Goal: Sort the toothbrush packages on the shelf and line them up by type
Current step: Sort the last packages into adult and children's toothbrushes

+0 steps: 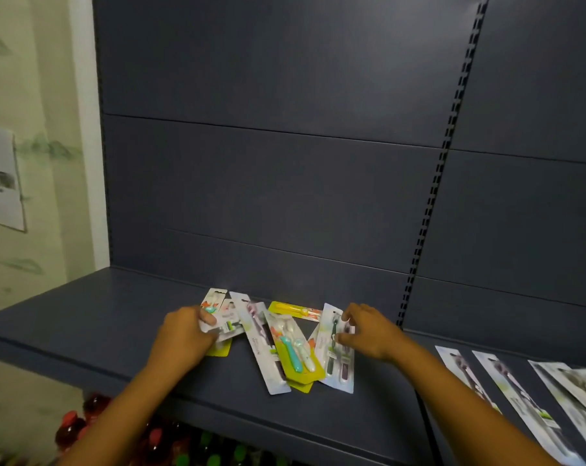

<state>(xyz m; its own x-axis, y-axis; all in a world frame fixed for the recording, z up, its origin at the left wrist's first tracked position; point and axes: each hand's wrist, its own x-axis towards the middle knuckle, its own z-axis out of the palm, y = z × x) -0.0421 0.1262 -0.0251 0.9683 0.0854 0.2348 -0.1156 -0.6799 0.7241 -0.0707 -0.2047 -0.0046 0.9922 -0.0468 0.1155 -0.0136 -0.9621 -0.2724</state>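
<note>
A loose pile of toothbrush packages lies on the dark grey shelf. My left hand grips a white package at the pile's left end, over a yellow card. My right hand pinches the edge of a white two-brush package at the pile's right end. Between them lie a long white package with a purple brush, a yellow-green package with teal and white brushes, and a yellow package at the back.
On the neighbouring shelf section to the right, several long white toothbrush packages lie side by side. A slotted upright divides the back panels. Red and green bottles stand on the level below. A wall with a paper notice is at left.
</note>
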